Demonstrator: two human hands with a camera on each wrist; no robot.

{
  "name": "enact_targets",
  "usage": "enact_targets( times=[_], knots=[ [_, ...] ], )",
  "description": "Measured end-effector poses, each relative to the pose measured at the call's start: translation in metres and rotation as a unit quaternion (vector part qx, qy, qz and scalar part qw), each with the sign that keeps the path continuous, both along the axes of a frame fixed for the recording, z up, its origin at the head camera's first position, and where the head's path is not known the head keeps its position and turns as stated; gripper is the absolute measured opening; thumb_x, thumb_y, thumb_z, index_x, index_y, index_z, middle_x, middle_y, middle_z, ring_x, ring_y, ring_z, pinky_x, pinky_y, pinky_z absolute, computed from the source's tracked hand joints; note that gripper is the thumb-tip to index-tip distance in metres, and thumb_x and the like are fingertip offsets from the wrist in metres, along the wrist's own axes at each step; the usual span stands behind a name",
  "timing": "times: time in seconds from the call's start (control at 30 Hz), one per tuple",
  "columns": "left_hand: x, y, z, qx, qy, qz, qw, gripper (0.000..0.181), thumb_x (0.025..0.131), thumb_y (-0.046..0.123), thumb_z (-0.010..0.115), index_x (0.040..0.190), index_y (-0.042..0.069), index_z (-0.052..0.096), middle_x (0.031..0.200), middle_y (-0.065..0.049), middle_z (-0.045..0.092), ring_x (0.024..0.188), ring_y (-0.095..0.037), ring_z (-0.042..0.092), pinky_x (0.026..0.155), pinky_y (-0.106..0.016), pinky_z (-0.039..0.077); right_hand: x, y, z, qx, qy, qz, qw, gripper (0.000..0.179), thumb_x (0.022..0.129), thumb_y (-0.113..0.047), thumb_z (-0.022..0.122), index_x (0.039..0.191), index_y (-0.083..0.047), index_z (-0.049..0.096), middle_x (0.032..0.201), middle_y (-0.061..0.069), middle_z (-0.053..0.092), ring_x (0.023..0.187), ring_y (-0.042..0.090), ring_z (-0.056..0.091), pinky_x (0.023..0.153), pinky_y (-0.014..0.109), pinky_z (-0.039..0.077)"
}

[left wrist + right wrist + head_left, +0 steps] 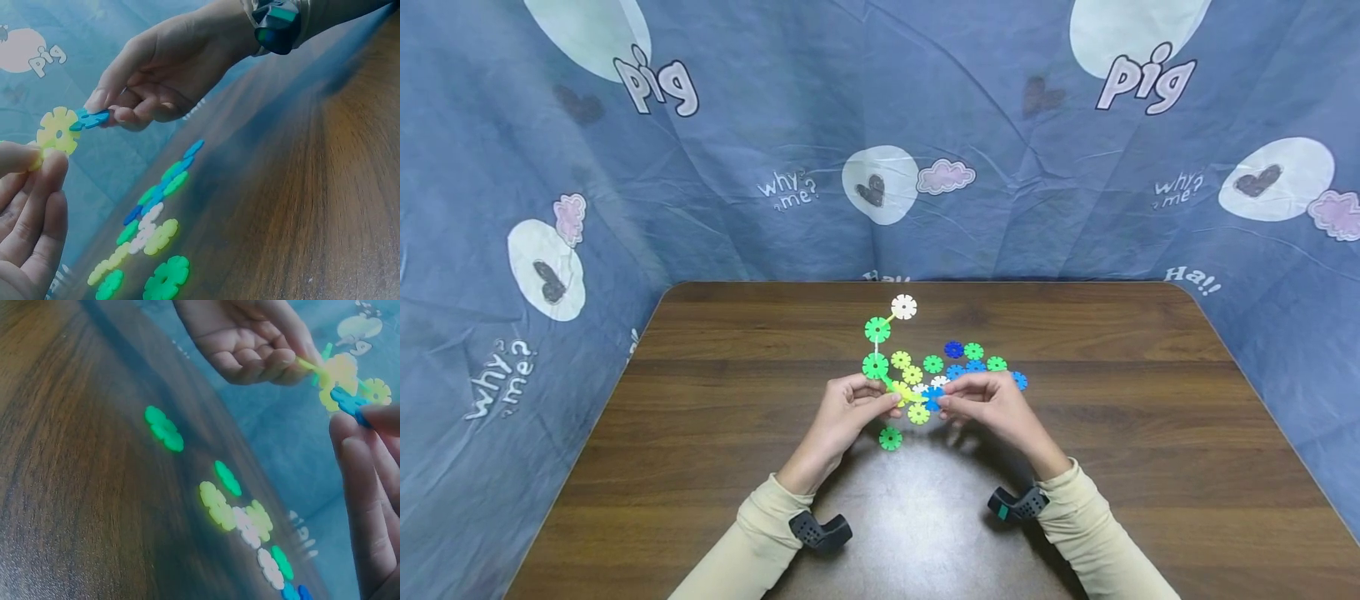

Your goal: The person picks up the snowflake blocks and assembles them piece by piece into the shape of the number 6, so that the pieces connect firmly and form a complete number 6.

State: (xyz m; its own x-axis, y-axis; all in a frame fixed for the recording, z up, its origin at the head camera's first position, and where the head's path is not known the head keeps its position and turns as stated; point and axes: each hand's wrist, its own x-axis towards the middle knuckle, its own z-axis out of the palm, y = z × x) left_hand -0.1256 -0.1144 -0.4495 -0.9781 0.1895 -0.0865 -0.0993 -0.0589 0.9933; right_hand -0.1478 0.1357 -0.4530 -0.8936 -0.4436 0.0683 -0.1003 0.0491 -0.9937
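My left hand [853, 408] pinches a chain of slotted flower-shaped plastic discs by a yellow part, between thumb and fingers. From there the chain reaches up and away through a green disc [875, 366], another green disc [877, 330] and a white disc [904, 307], with other discs edge-on between them. Between thumb and fingertips, my right hand [988, 404] pinches a blue disc [92, 119]. The blue disc meets the rim of a yellow disc [57, 128] at the chain's near end; whether their slots are fully interlocked I cannot tell.
Loose discs lie on the brown wooden table [737, 467] below and beyond the hands, among them a green disc [891, 438], a yellow disc [918, 413] and a dark blue disc [953, 349]. A blue printed curtain [820, 242] hangs behind the table's far edge.
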Motion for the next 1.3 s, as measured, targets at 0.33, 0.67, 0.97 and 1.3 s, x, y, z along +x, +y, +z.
enact_targets(
  times=[0.33, 0.67, 0.97, 1.3],
  knots=[
    [0.000, 0.000, 0.003, 0.011, 0.008, 0.020, 0.9997, 0.014, 0.091, 0.007, 0.076, 0.099, -0.002, 0.068, 0.084, -0.001, 0.078, 0.078, -0.017, 0.077, 0.084, -0.037, 0.063, 0.005, -0.006, 0.007, 0.010, 0.006, 0.008, 0.9999, 0.017, 0.093, -0.003, 0.073, 0.103, 0.011, 0.070, 0.090, 0.022, 0.078, 0.080, 0.020, 0.078, 0.064, 0.038, 0.064],
    [0.005, 0.007, -0.001, -0.009, -0.007, -0.020, 0.9997, 0.031, 0.089, 0.011, 0.081, 0.113, -0.006, 0.073, 0.104, -0.018, 0.079, 0.086, -0.012, 0.078, 0.089, -0.042, 0.063, 0.014, -0.026, -0.002, -0.030, -0.010, -0.035, 0.9989, 0.024, 0.091, -0.003, 0.076, 0.108, 0.013, 0.069, 0.088, 0.006, 0.081, 0.080, 0.017, 0.079, 0.066, 0.032, 0.065],
    [0.006, 0.008, -0.001, 0.007, -0.006, -0.001, 1.0000, 0.029, 0.089, 0.006, 0.080, 0.110, -0.012, 0.072, 0.098, -0.019, 0.080, 0.081, -0.014, 0.078, 0.088, -0.045, 0.063, 0.017, -0.031, -0.001, -0.019, 0.018, -0.033, 0.9991, 0.020, 0.092, -0.002, 0.075, 0.107, 0.011, 0.070, 0.094, 0.028, 0.076, 0.079, 0.019, 0.078, 0.066, 0.036, 0.065],
    [0.003, 0.008, -0.004, 0.006, -0.001, 0.032, 0.9995, 0.021, 0.088, 0.001, 0.078, 0.105, -0.011, 0.073, 0.087, -0.010, 0.081, 0.074, -0.015, 0.078, 0.085, -0.046, 0.064, 0.003, -0.025, -0.001, 0.181, 0.086, 0.001, 0.9797, 0.029, 0.087, -0.012, 0.082, 0.112, 0.000, 0.073, 0.090, 0.008, 0.075, 0.074, 0.005, 0.070, 0.068, 0.022, 0.059]
  ],
)
